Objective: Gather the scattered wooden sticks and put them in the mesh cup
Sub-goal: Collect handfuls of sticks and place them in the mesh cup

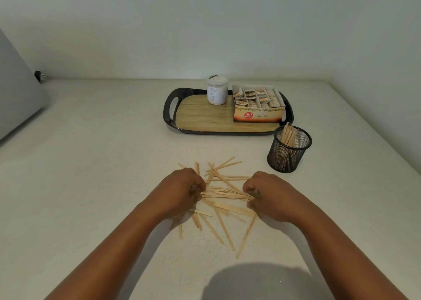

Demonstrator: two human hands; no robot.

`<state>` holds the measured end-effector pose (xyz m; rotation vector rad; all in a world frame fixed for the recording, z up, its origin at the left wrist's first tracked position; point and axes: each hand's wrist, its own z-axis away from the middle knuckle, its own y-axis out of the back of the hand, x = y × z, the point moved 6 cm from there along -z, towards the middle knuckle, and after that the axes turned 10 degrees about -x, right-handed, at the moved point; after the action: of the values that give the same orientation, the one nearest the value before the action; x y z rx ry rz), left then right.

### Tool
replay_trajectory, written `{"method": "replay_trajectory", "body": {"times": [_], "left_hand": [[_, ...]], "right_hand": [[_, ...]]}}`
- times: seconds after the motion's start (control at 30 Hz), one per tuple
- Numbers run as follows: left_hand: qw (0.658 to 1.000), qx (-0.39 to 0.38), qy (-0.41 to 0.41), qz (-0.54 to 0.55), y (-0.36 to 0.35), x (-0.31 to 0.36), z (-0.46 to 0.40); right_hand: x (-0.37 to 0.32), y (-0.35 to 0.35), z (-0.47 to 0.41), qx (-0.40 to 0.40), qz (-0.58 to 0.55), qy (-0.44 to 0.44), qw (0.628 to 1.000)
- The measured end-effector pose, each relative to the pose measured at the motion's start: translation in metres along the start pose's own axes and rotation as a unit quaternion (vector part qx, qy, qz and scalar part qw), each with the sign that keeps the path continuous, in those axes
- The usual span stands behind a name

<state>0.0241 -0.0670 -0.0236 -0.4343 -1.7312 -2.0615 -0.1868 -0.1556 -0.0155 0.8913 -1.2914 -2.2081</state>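
Several thin wooden sticks (pixel 224 200) lie scattered and crossed on the pale counter in front of me. My left hand (pixel 182 190) pinches the left ends of a small bundle of them. At the bundle's right ends, my right hand (pixel 268 195) has its fingers curled around the same sticks. More sticks fan out loose beyond and below the hands. The black mesh cup (pixel 288 156) stands upright to the right and a little farther back, with several sticks leaning inside it.
A black tray with a wood-look base (pixel 205 115) sits behind the sticks, carrying a white jar (pixel 216 90) and an open box of tea bags (pixel 258 104). A grey slanted panel (pixel 18 94) is at the far left. Walls close the back and right.
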Motion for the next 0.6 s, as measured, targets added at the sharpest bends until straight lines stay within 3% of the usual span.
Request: {"method": "replay_trajectory", "body": {"times": [0.17,0.6], "left_hand": [[0.997,0.055,-0.005,0.054,-0.0038,0.0001,0.001],[0.998,0.044,-0.05,0.013,-0.0033,0.0058,0.001]], "right_hand": [[-0.0004,-0.0012,0.0017,0.037,-0.034,0.013,0.999],[-0.0043,0.0007,0.0013,0.057,-0.036,0.017,0.998]]}}
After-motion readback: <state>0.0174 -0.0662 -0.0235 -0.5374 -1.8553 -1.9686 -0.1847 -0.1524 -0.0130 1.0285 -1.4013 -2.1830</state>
